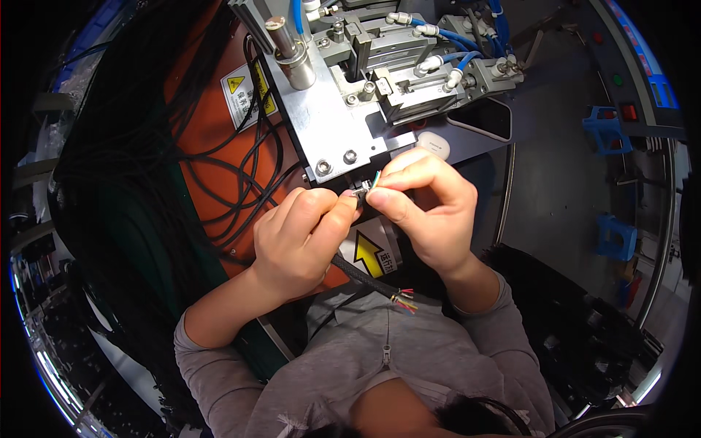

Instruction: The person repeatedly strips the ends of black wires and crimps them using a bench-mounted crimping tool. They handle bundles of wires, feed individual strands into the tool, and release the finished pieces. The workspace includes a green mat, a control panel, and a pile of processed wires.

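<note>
Orange bench top (219,139) carries a metal fixture (343,109) with blue air hoses. Just below it, the left hand (299,241) pinches a black braided cable (361,274), while the right hand (427,208) pinches its coloured wires (374,181). Loose black cables (146,146) pile at left; blue clips (610,131) sit well apart at right.

Pinching a black cable (358,271) in the left hand (303,237), just below the machine's steel plate (325,120). Gripping coloured wire ends (372,182) at the cable's tip with right hand (427,208) fingertips. Trailing the other frayed end (405,299) over a grey jacket (380,358). Lying coiled at left, black cables (241,175) on an orange surface.
</note>
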